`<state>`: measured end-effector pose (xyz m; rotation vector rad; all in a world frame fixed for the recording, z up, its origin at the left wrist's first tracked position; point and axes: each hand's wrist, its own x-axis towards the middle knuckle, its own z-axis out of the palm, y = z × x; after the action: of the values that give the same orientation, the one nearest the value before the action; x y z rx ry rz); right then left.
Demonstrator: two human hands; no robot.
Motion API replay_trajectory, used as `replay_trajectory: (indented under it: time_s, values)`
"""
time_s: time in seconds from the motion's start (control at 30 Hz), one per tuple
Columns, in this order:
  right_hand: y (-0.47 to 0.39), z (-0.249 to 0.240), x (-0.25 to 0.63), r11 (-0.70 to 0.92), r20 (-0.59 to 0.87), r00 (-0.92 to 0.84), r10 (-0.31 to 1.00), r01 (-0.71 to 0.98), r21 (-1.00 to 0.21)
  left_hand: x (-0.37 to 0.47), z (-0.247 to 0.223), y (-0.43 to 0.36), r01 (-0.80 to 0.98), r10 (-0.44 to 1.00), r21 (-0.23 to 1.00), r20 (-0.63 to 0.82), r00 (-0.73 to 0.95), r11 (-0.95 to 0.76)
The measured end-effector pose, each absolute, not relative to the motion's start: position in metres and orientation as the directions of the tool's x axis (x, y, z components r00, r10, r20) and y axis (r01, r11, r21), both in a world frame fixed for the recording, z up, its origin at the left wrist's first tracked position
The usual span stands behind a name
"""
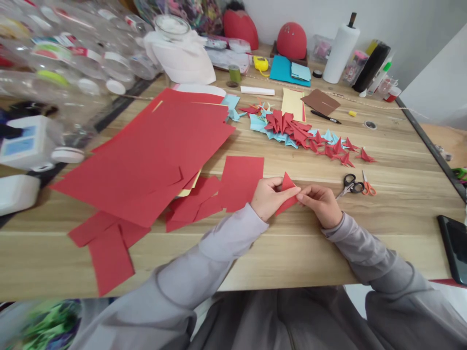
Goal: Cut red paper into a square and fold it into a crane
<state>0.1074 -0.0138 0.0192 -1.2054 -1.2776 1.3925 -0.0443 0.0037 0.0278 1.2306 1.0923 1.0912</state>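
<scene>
A small folded piece of red paper [287,183] is held above the table, its pointed tip upward. My left hand [269,198] grips it from the left, thumb across its front. On the right side, my right hand [318,203] pinches the paper's edge between thumb and finger. Just left of my hands lies a flat red sheet [242,182]. Beyond them, folded red paper figures [292,127] and light blue ones [259,123] form a cluster. Black-handled scissors [350,184] and orange-handled scissors [368,187] lie right of my right hand.
Large red sheets [156,155] cover the table's left part, with smaller red pieces [111,257] near the front edge. Plastic bottles [83,63] crowd the far left. A black phone [454,245] lies at right. A yellow tape measure [260,63] stands at the back.
</scene>
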Motion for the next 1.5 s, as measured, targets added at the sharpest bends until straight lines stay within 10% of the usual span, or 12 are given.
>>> replay_trajectory:
  time_s: [0.6, 0.83, 1.5]
  values:
    - [-0.016, 0.019, 0.109, -0.119, -0.118, -0.168, 0.979, 0.002, -0.993, -0.048, 0.024, 0.010, -0.309, 0.979, 0.930, -0.179, 0.099, 0.201]
    - [-0.010, 0.016, 0.112, -0.186, -0.152, -0.149, 0.977, -0.252, -0.950, -0.050, 0.027, 0.007, -0.455, 0.870, 0.813, -0.124, 0.476, 0.365]
    - [-0.010, 0.021, 0.111, -0.089, -0.082, -0.052, 0.995, -0.168, -0.982, -0.041, 0.027, 0.001, -0.182, 0.915, 0.963, -0.117, 0.386, 0.200]
